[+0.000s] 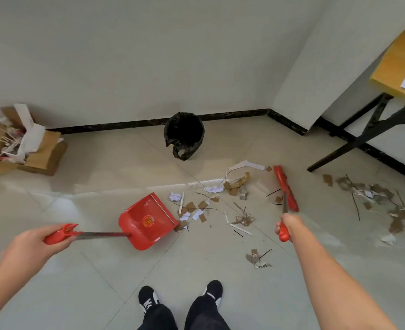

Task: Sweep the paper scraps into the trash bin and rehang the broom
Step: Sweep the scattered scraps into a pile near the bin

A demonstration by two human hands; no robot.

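- At far left, an open cardboard box (33,151) stuffed with white paper and sticks sits on the tiled floor (101,270) against the wall.
- My left hand (36,239) is wrapped around the red grip of the dustpan handle, fingers curled under it, and the metal shaft runs right to the pan.
- The red dustpan (146,221) rests on the floor with its open lip turned toward the litter, its front corner touching the nearest brown scraps.
- Behind it, the trash bin (184,134), lined with a black bag, stands upright by the dark baseboard, well apart from the dustpan.
- Paper scraps (211,206) lie scattered between dustpan and broom: crumpled white balls, brown card pieces, white strips and thin black ties.
- A small separate clump lies nearer my black shoes (149,298).
- My right hand (288,226) is clenched on the broom's red grip, arm reaching in from lower right.
- The red broom (286,186) has its head down on the floor at the right edge of the main pile.
- A second patch of scraps lies farther right, beyond the broom.
- At far right, a yellow-topped surface (397,67) on black legs carries a white sheet.
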